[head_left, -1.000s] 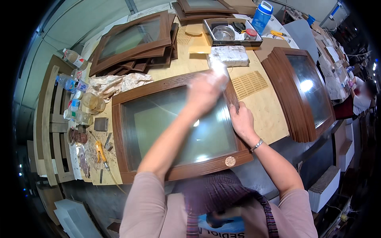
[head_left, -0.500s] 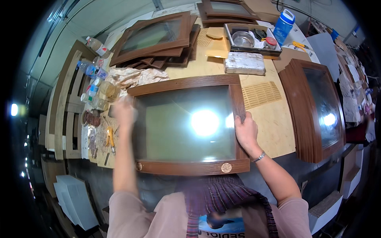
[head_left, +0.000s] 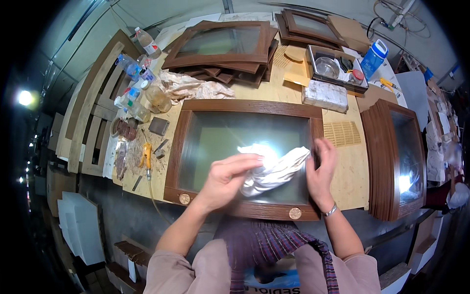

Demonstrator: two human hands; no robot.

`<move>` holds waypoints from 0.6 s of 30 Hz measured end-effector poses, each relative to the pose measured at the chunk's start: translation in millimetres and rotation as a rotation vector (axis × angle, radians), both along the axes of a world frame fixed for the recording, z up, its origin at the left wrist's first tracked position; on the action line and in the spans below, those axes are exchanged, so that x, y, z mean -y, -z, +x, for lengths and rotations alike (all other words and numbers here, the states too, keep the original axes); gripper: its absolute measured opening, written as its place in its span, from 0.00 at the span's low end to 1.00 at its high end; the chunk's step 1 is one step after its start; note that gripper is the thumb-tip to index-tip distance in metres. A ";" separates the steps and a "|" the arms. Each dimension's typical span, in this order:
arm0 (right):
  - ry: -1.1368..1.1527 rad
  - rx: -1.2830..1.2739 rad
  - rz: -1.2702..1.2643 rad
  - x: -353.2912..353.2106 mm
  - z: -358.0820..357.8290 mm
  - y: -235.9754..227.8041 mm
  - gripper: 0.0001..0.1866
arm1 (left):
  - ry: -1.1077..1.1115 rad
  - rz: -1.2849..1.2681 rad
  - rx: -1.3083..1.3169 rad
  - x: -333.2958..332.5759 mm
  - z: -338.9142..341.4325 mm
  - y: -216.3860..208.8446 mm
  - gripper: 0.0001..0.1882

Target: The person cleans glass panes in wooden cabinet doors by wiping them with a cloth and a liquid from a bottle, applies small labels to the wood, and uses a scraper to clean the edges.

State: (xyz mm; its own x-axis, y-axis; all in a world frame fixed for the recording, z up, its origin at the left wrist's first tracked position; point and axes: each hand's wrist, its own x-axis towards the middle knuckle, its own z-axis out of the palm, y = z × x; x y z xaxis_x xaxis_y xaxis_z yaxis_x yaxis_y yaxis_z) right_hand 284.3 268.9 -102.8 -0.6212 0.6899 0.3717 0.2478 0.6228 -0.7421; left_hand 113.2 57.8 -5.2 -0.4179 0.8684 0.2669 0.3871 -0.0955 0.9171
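Observation:
A brown wood-framed glass cabinet door lies flat on the bench in front of me. Above its glass, my left hand pinches a crumpled white cloth, whose free end reaches toward the door's right side. My right hand is at the right frame rail with its fingers apart and holds nothing; I cannot tell whether it touches the wood. Two round tan discs, a left one and a right one, sit on the near rail. Bright lamp glare covers part of the glass.
More framed doors are piled at the back and lean in a row at the right. Plastic bottles, a beige rag, a yellow air gun and a dark block lie left. A tray and blue bottle stand back right.
My left hand has come from the door's left side to above the glass, now with the white cloth clearly in it. My right hand has loosened from the right rail.

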 end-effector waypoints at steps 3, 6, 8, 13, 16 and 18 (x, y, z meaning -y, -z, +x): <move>-0.416 -0.120 -0.584 48.2 -32.7 -23.9 0.31 | -0.085 0.098 -0.039 12.5 -17.4 -7.3 0.23; -0.498 0.221 -0.197 76.7 -69.8 -38.3 0.10 | -0.185 0.222 -0.127 36.2 -49.1 -16.2 0.29; -0.417 0.179 -0.158 88.7 -82.9 -39.0 0.10 | -0.386 0.341 -0.135 59.9 -81.8 -9.5 0.22; -0.136 -0.224 -0.617 66.4 -107.6 -46.9 0.11 | -0.653 0.545 0.108 126.8 -141.9 6.1 0.17; 0.052 -0.080 -0.337 61.1 -128.8 -50.4 0.16 | -0.528 0.573 0.163 153.0 -148.2 28.5 0.17; -0.062 -0.247 -0.585 61.7 -147.2 -56.0 0.12 | -0.449 0.422 0.010 165.2 -152.7 26.1 0.15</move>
State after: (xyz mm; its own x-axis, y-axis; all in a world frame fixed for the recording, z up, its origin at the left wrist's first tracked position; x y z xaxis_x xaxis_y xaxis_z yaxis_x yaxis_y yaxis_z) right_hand 137.2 207.2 -46.8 -0.6108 0.7876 0.0812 0.0028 0.1047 -0.9945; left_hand -39.5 -107.4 -31.3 -0.7223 0.4273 0.5438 0.4656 -0.2810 0.8392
